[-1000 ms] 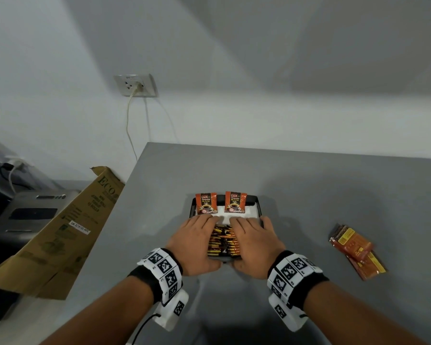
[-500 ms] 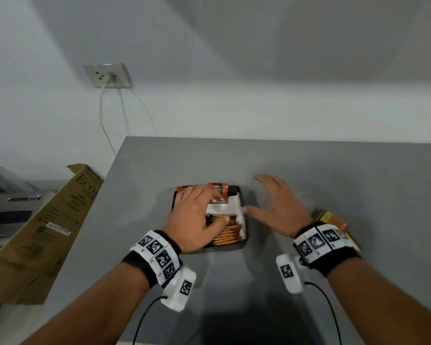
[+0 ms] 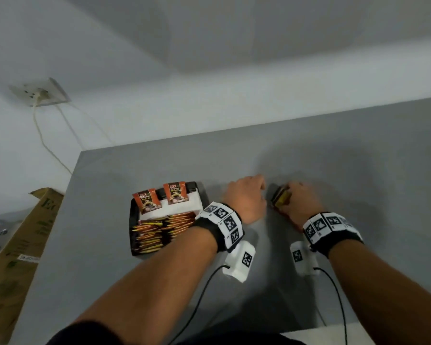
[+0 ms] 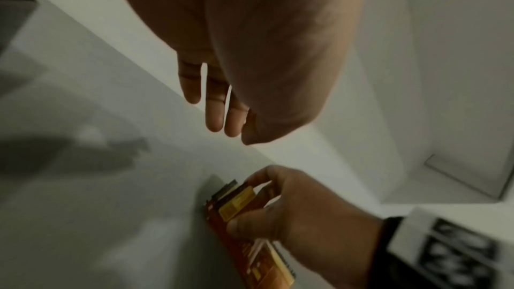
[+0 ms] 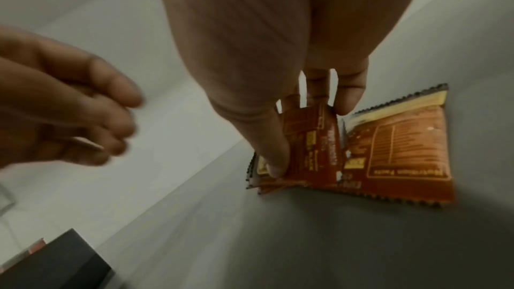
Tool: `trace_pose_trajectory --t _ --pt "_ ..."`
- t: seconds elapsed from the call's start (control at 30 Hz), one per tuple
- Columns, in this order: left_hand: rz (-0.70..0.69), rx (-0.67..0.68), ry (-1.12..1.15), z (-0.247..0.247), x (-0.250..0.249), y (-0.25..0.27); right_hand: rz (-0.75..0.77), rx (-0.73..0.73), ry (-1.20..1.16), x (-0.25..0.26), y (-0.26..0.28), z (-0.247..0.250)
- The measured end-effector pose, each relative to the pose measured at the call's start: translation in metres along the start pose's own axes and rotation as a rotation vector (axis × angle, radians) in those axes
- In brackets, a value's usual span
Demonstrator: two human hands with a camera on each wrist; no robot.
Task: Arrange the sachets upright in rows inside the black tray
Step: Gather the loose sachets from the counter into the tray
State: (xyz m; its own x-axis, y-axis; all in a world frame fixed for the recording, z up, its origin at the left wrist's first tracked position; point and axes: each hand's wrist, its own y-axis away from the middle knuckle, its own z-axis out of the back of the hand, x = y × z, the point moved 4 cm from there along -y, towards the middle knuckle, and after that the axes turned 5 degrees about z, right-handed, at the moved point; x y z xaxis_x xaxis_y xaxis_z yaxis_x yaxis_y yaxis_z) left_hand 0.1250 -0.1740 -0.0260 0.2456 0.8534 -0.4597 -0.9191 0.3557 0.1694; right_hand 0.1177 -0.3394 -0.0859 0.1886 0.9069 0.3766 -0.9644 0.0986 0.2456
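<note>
The black tray (image 3: 134, 220) sits on the grey table, left of both hands. It holds two rows of orange-brown sachets (image 3: 159, 230) packed on edge, with two more sachets (image 3: 147, 202) standing face-out at its back. To the right of the tray, my right hand (image 3: 286, 192) pinches a small bunch of loose sachets (image 5: 311, 140) between thumb and fingers, lifting one edge off the table. Another sachet (image 5: 403, 140) lies flat beside them. My left hand (image 3: 256, 183) hovers just left of the bunch with relaxed fingers (image 4: 214, 115), holding nothing.
A cardboard box (image 3: 23, 245) leans off the table's left edge. A wall socket (image 3: 40, 93) with a cable is on the back wall. Wrist-camera cables (image 3: 199, 307) trail over the near table. Grey table (image 3: 358, 158) stretches beyond and right of the hands.
Both hands left the tray. The right hand moved right to the loose sachets and took hold of them. The left hand followed, ending beside it.
</note>
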Motion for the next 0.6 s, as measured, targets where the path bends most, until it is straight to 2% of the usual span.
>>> trace_pose_trajectory --t 0.1,0.2,0.37,0.47,0.6 --pt "0.033 0.067 -0.04 -0.027 -0.012 -0.024 0.036 -0.001 -0.091 -0.013 -0.002 -0.004" --pt "-0.041 0.088 -0.055 -0.051 -0.029 -0.041 0.067 0.009 -0.142 -0.025 0.001 0.009" --pt "-0.155 0.115 -0.152 -0.09 -0.047 -0.054 -0.01 -0.046 -0.276 -0.054 0.011 0.048" --pt "-0.128 0.068 -0.269 -0.097 -0.044 -0.056 -0.017 -0.023 -0.278 -0.056 0.024 0.062" --pt "-0.087 0.084 -0.153 -0.089 -0.04 -0.061 -0.008 0.067 -0.253 -0.059 0.03 0.05"
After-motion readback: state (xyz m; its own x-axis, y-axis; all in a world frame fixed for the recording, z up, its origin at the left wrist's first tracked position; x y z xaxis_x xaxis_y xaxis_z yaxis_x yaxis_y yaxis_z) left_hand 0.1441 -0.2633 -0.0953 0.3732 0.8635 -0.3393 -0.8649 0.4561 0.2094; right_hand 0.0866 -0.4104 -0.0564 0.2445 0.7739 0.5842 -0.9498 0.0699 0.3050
